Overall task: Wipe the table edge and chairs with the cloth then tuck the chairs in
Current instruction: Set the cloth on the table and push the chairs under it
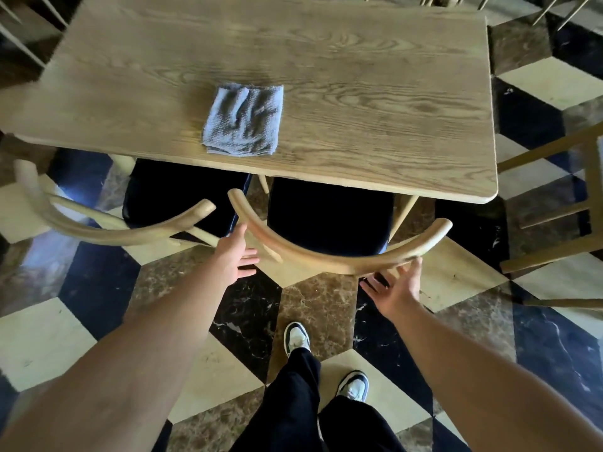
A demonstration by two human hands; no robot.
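Hands at chair back | left hand [236, 256] open, right hand [396, 288] open, flanking curved rail [326, 256], gripping nothing, likely for tuck-in push | cloth [243, 120] parked on desk [391, 125] beyond hands

The table [359, 93] hides the front of both dark chair seats [326, 216]. Its far edge is cut off by the top of the picture. The curved chair back [326, 259] covers the fingertips of the right hand [396, 288]. A further chair [554, 203] is cut off at the right edge. Both forearms run out of the lower edge.
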